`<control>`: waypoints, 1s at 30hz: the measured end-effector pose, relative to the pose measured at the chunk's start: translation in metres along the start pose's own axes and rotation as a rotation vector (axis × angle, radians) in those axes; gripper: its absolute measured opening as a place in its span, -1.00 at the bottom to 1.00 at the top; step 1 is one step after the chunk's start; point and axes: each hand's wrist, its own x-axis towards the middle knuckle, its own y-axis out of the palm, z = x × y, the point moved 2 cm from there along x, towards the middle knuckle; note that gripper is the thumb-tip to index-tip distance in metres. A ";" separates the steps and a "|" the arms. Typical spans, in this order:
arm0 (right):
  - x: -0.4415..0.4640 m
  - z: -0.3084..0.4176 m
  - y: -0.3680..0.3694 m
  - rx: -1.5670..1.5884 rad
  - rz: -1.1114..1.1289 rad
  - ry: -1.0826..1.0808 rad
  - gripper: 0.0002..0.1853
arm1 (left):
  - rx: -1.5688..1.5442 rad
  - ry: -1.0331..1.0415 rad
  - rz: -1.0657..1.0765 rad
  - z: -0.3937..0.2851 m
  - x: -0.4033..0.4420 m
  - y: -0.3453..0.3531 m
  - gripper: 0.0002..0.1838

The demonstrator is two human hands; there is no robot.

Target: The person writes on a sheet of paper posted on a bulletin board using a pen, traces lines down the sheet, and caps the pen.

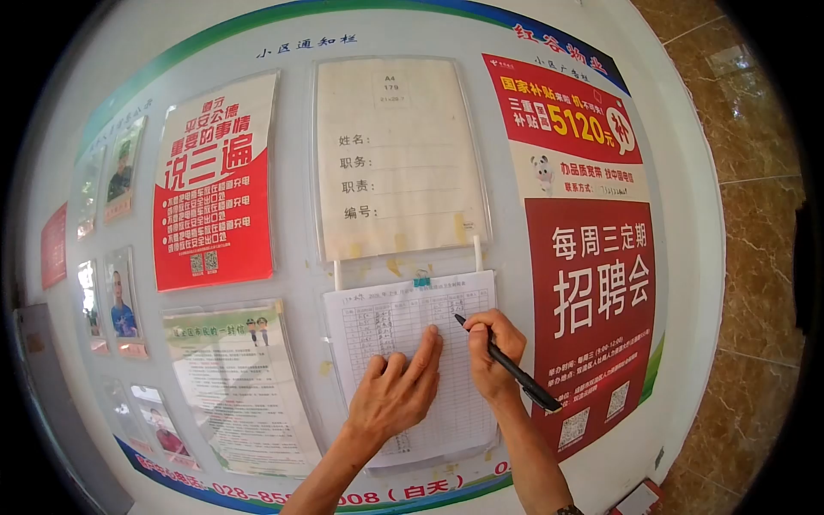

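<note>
The sheet of paper [459, 412], a ruled form, hangs just below the centre of the frame on the notice board [296, 249], with a teal clip [421, 281] at its top edge. Writing on it appears partly done: dark marks fill upper rows in the left columns, and a few more stand near the top of the right columns, though they are too small to read. Below the pen's point, the right-hand columns look mostly blank, so judging by that, many rows there are left; the hands and arms hide part of the form.

The right hand [495, 350] has its grip pinching the pen [525, 379], whose tip is at the upper right of the sheet; contact is hard to confirm. The left hand [395, 399] grips nothing, its fingers somewhat spread and resting on the middle of the sheet.
</note>
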 end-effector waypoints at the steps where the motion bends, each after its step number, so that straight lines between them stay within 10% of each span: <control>1: 0.000 0.001 0.000 0.005 -0.010 0.032 -0.91 | -0.003 -0.002 0.004 0.000 0.000 0.000 -0.49; 30: 0.000 0.001 -0.002 0.009 0.033 0.065 -0.91 | -0.013 0.010 -0.037 0.001 0.001 0.000 -0.52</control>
